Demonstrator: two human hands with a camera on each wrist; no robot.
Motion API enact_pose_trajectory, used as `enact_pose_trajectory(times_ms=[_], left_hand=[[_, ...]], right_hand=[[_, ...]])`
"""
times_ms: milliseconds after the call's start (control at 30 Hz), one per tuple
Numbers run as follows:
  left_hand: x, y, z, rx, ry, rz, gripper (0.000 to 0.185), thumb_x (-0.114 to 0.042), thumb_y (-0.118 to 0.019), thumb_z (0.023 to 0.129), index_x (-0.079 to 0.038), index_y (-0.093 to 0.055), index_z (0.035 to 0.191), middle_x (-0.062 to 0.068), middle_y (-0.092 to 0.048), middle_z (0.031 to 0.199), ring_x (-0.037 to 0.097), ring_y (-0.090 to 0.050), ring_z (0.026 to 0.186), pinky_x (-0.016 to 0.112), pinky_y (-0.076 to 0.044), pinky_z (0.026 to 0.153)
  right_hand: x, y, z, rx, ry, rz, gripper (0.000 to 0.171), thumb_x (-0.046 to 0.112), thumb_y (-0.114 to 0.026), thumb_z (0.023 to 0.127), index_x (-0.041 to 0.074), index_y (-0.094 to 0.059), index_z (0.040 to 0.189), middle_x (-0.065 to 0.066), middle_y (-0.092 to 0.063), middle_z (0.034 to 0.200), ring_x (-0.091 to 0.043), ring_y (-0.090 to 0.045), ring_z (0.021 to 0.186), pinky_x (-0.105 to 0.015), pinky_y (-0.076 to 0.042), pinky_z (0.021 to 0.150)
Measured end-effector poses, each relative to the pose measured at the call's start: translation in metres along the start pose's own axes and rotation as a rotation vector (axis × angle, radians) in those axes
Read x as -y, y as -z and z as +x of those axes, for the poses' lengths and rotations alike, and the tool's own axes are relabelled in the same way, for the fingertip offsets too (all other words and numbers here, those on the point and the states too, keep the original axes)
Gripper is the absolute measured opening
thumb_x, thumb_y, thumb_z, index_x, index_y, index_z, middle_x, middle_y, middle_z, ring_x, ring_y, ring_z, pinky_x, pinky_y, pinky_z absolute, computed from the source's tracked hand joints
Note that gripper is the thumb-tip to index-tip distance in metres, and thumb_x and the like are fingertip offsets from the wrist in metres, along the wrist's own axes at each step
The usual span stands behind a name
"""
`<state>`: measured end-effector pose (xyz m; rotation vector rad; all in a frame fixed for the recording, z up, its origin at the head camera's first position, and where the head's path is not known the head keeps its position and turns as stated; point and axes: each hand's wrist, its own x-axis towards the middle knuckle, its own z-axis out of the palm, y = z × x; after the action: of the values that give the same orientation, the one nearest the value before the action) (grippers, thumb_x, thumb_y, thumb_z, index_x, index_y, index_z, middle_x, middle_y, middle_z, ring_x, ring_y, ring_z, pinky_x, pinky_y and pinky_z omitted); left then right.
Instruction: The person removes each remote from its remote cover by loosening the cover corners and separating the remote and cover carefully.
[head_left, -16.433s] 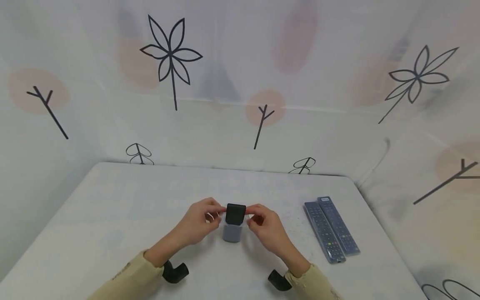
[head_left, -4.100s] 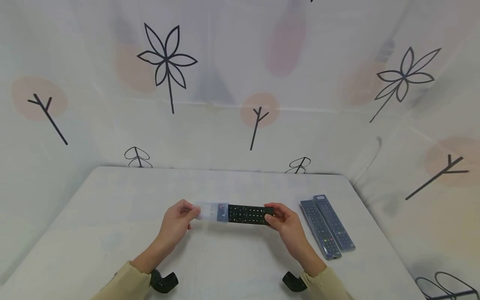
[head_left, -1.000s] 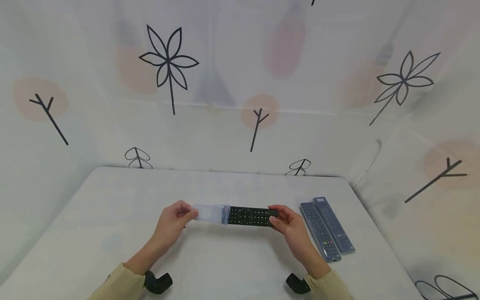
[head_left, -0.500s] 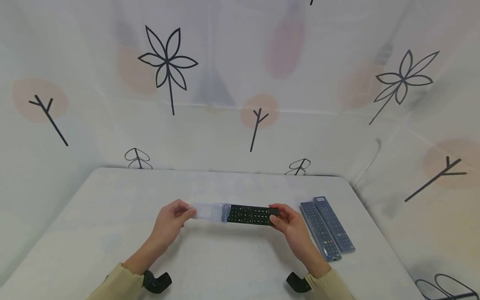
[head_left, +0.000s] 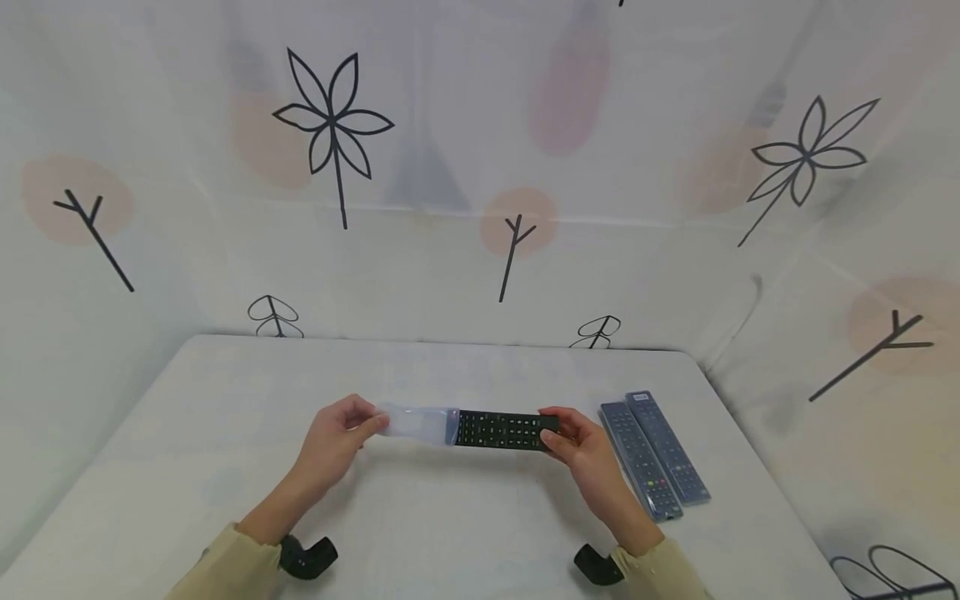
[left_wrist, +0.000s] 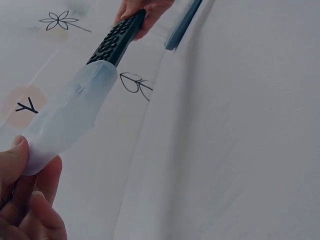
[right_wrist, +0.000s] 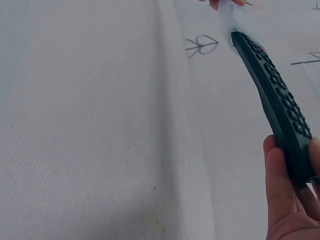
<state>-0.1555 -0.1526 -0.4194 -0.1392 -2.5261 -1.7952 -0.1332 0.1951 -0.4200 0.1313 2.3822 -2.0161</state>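
My right hand [head_left: 588, 458] grips one end of a black remote control [head_left: 498, 430], thumb on the button face and fingers behind. The remote lies level above the table, its other end at the mouth of a translucent plastic sleeve [head_left: 420, 424]. With thumb and fingers, my left hand [head_left: 333, 442] pinches the sleeve's far end. In the left wrist view the sleeve [left_wrist: 75, 112] looks limp and mostly unfilled along its length. From the right wrist view, the remote's buttons [right_wrist: 280, 82] face right; how much of its tip sits inside the sleeve is hard to tell.
Two remotes in bluish plastic covers, a left one [head_left: 641, 462] and a right one [head_left: 667, 446], lie side by side on the white table [head_left: 450, 533], right of my right hand. A patterned cloth wall [head_left: 427, 275] rises behind the table's back edge.
Earlier the remote stood upright between both hands; it is now level. Since about four seconds ago, my left hand has moved left with the sleeve, and more of the remote is exposed.
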Motion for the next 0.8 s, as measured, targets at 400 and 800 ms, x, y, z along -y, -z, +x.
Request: enact_pose_trajectory(times_ms=[400,800], left_hand=[[-0.005,0.009,0.000,0.001,-0.016,0.066,0.011,-0.016,-0.072,0.092,-0.008,-0.066,0.093,0.006,-0.071,0.100,0.020,-0.062,0.088,0.028,-0.049,0.069],[-0.005,0.034,0.005,0.056,-0.096,0.145,0.012,-0.019,-0.073,0.092,-0.009,-0.067,0.093,0.002,-0.070,0.095,0.017,-0.064,0.087,0.029,-0.049,0.071]], right_hand=[[-0.006,0.001,0.000,-0.023,0.016,-0.029,0.037,-0.001,-0.062,0.095,0.001,-0.058,0.131,-0.017,-0.064,0.121,-0.026,-0.065,0.105,-0.030,-0.054,0.087],[-0.009,0.004,0.001,-0.032,0.005,-0.044,0.037,-0.001,-0.064,0.094,0.002,-0.059,0.130,-0.016,-0.064,0.123,-0.024,-0.064,0.106,-0.030,-0.054,0.087]])
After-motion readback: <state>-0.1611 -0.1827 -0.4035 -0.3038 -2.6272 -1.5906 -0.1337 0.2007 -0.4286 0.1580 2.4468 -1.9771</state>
